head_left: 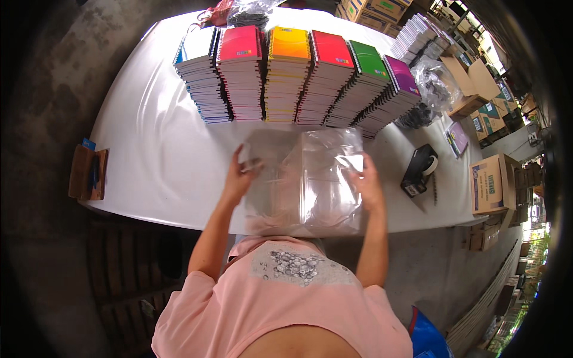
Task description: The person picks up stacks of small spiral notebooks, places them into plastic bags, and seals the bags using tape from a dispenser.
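In front of me at the table's near edge is a stack of clear plastic bags [331, 179], glossy and wrinkled. A blurred, see-through plastic sheet [271, 197] spreads from it to the left. My left hand [243, 173] has its fingers curled at that sheet's left edge, pinching it. At the stack's right edge, my right hand [368, 185] grips the plastic between thumb and fingers. Beyond my hands stand several tall stacks of spiral notebooks, with blue-white [197, 45], pink-red [239, 43], yellow [289, 43], red [332, 48], green [369, 58] and purple [401, 74] covers.
A black tape dispenser [419, 170] stands right of my right hand. A small brown box [89, 173] holding pens sits at the white table's [143, 155] left edge. Crumpled plastic [436, 83], a wrapped purple notebook [456, 139] and cardboard boxes [492, 185] line the right side.
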`<state>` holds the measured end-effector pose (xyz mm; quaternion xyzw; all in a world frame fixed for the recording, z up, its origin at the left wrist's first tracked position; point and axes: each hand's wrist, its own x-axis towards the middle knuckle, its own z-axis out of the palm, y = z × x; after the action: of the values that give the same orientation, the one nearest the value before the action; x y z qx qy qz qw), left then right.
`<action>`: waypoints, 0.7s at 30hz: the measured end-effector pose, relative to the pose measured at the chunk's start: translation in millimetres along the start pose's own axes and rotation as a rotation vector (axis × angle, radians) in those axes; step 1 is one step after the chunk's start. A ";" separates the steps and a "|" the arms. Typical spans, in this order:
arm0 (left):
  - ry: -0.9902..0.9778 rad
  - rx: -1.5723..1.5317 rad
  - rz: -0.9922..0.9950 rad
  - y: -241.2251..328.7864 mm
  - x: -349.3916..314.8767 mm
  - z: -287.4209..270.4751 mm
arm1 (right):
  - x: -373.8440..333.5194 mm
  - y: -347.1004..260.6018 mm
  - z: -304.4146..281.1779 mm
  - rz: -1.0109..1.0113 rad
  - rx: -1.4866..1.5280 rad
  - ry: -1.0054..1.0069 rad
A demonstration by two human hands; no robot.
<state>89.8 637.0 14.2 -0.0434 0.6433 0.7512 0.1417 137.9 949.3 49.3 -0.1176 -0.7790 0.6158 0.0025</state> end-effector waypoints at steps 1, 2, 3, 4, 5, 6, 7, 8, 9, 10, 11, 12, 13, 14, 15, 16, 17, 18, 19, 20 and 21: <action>0.002 -0.044 0.008 -1.4 8.7 -12.3 | 4.4 5.2 -19.9 0.027 0.148 -0.022; -0.053 -0.040 -0.007 -3.9 16.5 -18.9 | 10.4 20.2 -42.3 0.127 0.143 -0.039; -0.052 -0.041 -0.014 -11.8 23.2 -19.2 | 15.3 37.1 -51.8 0.225 0.141 -0.065; -0.049 0.150 0.036 -22.7 31.6 -20.9 | 19.1 56.7 -45.0 0.227 0.143 -0.068; -0.053 0.338 0.090 -31.2 41.7 -18.5 | 24.7 76.7 -38.7 0.125 -0.178 0.063; 0.022 0.470 -0.009 -36.8 49.5 -13.6 | 28.3 86.6 -32.8 0.022 -0.499 0.189; 0.029 0.465 -0.011 -40.5 47.3 -5.2 | 28.3 82.9 -19.8 0.019 -0.504 0.182; 0.227 0.884 0.203 -45.4 42.4 7.3 | 25.5 72.3 3.7 -0.165 -0.670 0.371; 0.423 1.299 0.422 -49.5 39.1 20.7 | 20.6 65.6 25.9 -0.349 -0.830 0.567; 0.311 1.185 0.532 -65.6 42.1 24.0 | 15.3 65.3 53.2 -0.394 -0.879 0.479; 0.188 1.221 0.632 -75.1 38.0 39.3 | 10.7 70.0 76.1 -0.421 -0.928 0.395; 0.063 1.253 0.727 -83.8 30.6 53.7 | 7.2 70.0 95.3 -0.446 -0.979 0.267; 0.052 1.254 0.728 -90.2 24.0 62.1 | 5.0 71.5 104.0 -0.468 -1.031 0.144; -0.063 1.352 0.611 -96.1 17.5 68.5 | 1.5 76.6 104.0 -0.460 -1.029 0.148; -0.169 1.440 0.491 -97.6 16.0 73.6 | -0.3 83.1 102.9 -0.370 -0.982 0.127; -0.169 1.439 0.491 -97.5 18.1 75.0 | 0.3 89.1 101.2 -0.282 -0.934 0.106; -0.117 1.452 0.506 -97.0 20.1 74.4 | 3.6 94.5 98.4 -0.284 -0.935 0.104; -0.057 1.467 0.514 -97.1 20.3 71.4 | 6.4 94.1 97.8 -0.299 -0.929 0.118; -0.041 1.469 0.505 -98.9 18.8 70.0 | 8.5 93.5 97.3 -0.317 -0.922 0.129; -0.067 1.463 0.478 -102.1 14.7 68.7 | 4.1 93.2 95.0 -0.331 -0.920 0.114; -0.073 1.462 0.447 -103.8 13.7 63.0 | -1.1 85.5 94.0 -0.229 -0.966 0.114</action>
<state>112.0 714.5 -77.6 0.2174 0.9651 0.1461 -0.0001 140.4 877.3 -55.3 -0.0523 -0.9818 0.1731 0.0579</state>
